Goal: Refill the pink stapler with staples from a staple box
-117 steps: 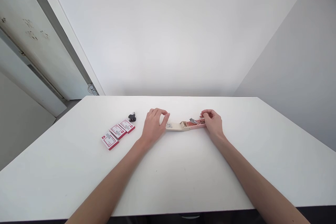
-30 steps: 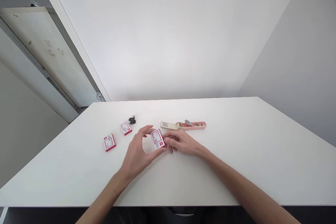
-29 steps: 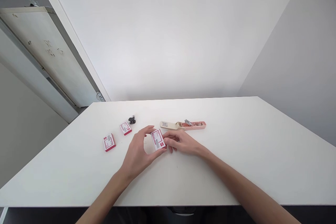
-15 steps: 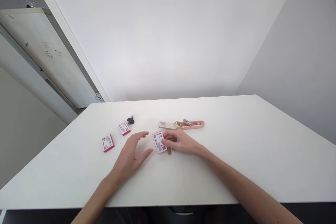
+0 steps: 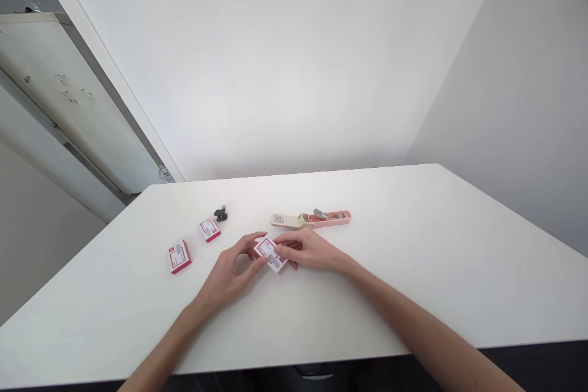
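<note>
A small white box with red print and a grey sticker [image 5: 271, 252] is held just above the table between my two hands. My right hand [image 5: 315, 250] grips its right side, thumb on top and the other fingers beneath. At the box's left side, my left hand [image 5: 229, 271] closes thumb and fingers on its edge. Just beyond my hands lies a long narrow case, its cream lid [image 5: 288, 221] folded out to the left and its pink tray [image 5: 337, 218] holding small things I cannot make out. A shiny metal piece [image 5: 320, 214] rests across that tray.
Two similar red-and-white boxes lie to the left, one nearer [image 5: 178, 256] and one farther [image 5: 209, 229]. Black clips [image 5: 220, 214] sit behind the farther box. The white table [image 5: 390, 294] meets a wall [image 5: 294, 73] at the back.
My left hand has moved in from apart and now takes hold of the box's left side. The box has turned in my right hand. The view has shifted slightly.
</note>
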`<move>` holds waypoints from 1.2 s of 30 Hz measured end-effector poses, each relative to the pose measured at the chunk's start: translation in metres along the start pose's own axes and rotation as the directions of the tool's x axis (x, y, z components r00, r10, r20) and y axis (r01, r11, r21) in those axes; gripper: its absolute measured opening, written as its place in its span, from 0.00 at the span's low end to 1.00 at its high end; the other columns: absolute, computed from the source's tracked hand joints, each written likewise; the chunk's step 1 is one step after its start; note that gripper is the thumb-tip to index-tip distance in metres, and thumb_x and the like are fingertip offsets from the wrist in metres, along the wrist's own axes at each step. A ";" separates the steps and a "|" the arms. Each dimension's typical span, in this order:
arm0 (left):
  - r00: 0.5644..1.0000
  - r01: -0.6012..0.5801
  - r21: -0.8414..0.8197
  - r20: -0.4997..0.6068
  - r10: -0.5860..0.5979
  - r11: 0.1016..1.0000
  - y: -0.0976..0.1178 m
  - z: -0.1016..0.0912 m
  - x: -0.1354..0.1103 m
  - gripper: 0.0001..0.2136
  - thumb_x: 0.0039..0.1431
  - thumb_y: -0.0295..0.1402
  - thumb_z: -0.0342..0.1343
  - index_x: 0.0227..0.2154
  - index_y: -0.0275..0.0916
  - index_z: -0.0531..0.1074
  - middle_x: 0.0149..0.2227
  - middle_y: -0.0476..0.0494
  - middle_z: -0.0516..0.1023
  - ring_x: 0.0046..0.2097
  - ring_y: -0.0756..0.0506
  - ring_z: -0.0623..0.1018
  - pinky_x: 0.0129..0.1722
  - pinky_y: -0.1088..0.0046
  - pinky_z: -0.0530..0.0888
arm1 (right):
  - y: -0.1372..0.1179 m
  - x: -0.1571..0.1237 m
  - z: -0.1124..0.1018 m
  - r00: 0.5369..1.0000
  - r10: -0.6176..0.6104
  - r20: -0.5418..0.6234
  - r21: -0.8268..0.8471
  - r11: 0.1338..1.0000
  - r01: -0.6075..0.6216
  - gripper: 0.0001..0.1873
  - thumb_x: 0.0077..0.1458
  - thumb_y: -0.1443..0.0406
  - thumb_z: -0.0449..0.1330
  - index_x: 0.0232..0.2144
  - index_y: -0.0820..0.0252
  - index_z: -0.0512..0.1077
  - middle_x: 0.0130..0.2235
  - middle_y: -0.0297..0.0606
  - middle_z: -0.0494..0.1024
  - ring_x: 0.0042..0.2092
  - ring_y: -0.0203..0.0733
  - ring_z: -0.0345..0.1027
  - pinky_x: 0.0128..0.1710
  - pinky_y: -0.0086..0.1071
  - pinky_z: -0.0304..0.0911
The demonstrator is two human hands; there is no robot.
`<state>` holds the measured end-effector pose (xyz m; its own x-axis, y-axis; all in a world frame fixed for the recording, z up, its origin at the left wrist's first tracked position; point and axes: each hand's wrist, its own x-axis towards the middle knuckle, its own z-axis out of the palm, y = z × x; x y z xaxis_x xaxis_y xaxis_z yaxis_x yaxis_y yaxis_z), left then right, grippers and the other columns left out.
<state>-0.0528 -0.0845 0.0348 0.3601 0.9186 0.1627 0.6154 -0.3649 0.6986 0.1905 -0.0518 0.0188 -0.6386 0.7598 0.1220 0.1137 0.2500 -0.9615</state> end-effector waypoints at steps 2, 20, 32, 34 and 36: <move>1.000 0.012 -0.046 0.024 -0.010 0.999 -0.001 -0.001 0.003 0.22 0.69 0.48 0.54 0.61 0.49 0.68 0.44 0.46 0.84 0.44 0.43 0.82 0.48 0.62 0.78 | 0.001 0.001 -0.001 1.000 -0.004 -0.007 0.007 1.000 0.004 0.16 0.67 0.56 0.57 0.48 0.53 0.81 0.34 0.33 0.81 0.27 0.35 0.67 0.32 0.31 0.67; 0.941 0.160 0.559 -0.335 0.045 0.813 -0.074 -0.077 -0.032 0.33 0.61 0.58 0.55 0.65 0.49 0.64 0.69 0.40 0.65 0.71 0.27 0.61 0.67 0.41 0.61 | 0.008 0.008 0.003 0.979 0.137 -0.150 0.042 0.990 -0.132 0.18 0.66 0.51 0.57 0.46 0.54 0.78 0.32 0.32 0.78 0.26 0.36 0.65 0.29 0.32 0.63; 0.828 0.346 -0.225 -0.383 -0.409 0.911 -0.050 -0.091 -0.055 0.34 0.60 0.60 0.56 0.66 0.52 0.65 0.60 0.41 0.79 0.60 0.31 0.78 0.56 0.48 0.78 | 0.006 0.006 0.004 0.982 0.136 -0.134 0.008 0.991 -0.136 0.19 0.66 0.51 0.58 0.51 0.55 0.76 0.31 0.32 0.79 0.28 0.37 0.68 0.32 0.33 0.64; 0.832 0.270 -0.509 -0.304 -0.464 0.817 -0.032 -0.084 -0.050 0.35 0.63 0.64 0.47 0.64 0.48 0.69 0.58 0.39 0.81 0.60 0.32 0.78 0.57 0.50 0.79 | 0.005 0.006 0.006 0.975 0.160 -0.153 -0.007 0.987 -0.163 0.20 0.67 0.51 0.57 0.52 0.55 0.76 0.33 0.33 0.80 0.28 0.37 0.69 0.32 0.33 0.65; 0.841 0.272 -0.579 -0.245 -0.482 0.768 -0.018 -0.075 -0.049 0.34 0.64 0.63 0.47 0.62 0.47 0.71 0.58 0.39 0.80 0.62 0.32 0.77 0.59 0.51 0.78 | 0.003 0.006 0.009 0.971 0.174 -0.164 -0.017 0.984 -0.179 0.21 0.67 0.51 0.57 0.54 0.55 0.75 0.37 0.35 0.82 0.29 0.37 0.70 0.32 0.34 0.66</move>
<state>-0.1342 -0.1117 0.0669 -0.1658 0.9857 -0.0297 0.1650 0.0574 0.9846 0.1802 -0.0523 0.0148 -0.4760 0.8794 -0.0083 0.2394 0.1205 -0.9634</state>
